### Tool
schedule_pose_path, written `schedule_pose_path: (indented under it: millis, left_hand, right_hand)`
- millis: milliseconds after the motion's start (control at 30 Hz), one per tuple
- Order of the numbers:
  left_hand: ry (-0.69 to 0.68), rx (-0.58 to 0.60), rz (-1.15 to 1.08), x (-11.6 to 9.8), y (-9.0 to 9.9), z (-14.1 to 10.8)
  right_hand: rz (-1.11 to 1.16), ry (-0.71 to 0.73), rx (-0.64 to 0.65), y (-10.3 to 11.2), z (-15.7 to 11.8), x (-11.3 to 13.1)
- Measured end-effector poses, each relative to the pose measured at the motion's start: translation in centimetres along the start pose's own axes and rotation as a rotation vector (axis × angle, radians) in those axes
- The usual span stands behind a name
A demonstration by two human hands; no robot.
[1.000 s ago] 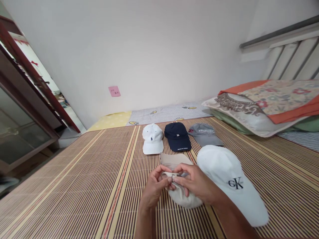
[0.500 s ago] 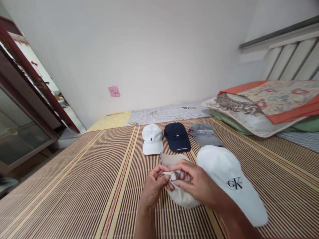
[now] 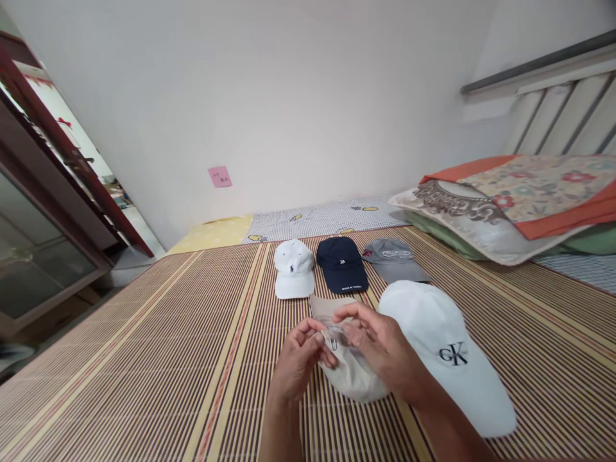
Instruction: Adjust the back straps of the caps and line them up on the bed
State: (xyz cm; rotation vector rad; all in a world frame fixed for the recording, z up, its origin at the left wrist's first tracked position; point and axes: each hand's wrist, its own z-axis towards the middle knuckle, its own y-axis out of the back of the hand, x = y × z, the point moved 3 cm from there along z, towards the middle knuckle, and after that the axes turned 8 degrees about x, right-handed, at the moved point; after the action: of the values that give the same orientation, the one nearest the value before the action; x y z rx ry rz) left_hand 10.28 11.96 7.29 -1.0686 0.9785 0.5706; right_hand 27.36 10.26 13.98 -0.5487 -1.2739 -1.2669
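A beige cap [image 3: 359, 380] lies on the striped mat, its brim pointing away from me and its back strap toward me. My left hand [image 3: 301, 356] pinches the strap's left part, beside a small metal buckle. My right hand [image 3: 378, 340] is closed on the right part of the strap, its index finger reaching over the opening. Just right of it rests a large white cap [image 3: 433, 327] with black letters. Behind stand a small white cap [image 3: 294, 268], a navy cap [image 3: 342, 264] and a grey cap [image 3: 395, 260] in a row.
The striped mat [image 3: 144, 359] covers the bed. Folded bedding and a pillow [image 3: 462, 205] lie at the back right, below a radiator [image 3: 568, 115]. A pink note [image 3: 220, 176] is on the wall. A door frame [image 3: 77, 154] stands at the left.
The strap end that lay through the buckle between my hands no longer shows there, and the buckle now hangs in plain view. My right fingers have shifted slightly.
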Motion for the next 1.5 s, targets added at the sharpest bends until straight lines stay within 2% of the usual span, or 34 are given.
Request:
schedule_pose_path:
  millis: [100, 300, 600, 867, 1500]
  left_hand:
    - [-0.014, 0.015, -0.02, 0.0, 0.2, 0.0]
    - [-0.021, 0.03, -0.052, -0.1, 0.1, 0.0]
    - [0.02, 0.012, 0.092, 0.3, 0.0, 0.0]
    - [-0.028, -0.003, 0.092, -0.1, -0.2, 0.1]
    - [0.004, 0.029, 0.102, 0.3, 0.1, 0.0]
  right_hand:
    - [-0.01, 0.006, -0.066, 0.5, 0.2, -0.4]
    - [-0.111, -0.109, 0.184, -0.3, 0.2, -1.5]
    - [-0.221, -0.157, 0.136, -0.5, 0.4, -1.5]
    - [-0.118, -0.127, 0.217, 0.1, 0.0, -1.9]
    - [-0.173, -0.093, 0.161, 0.3, 0.2, -1.6]
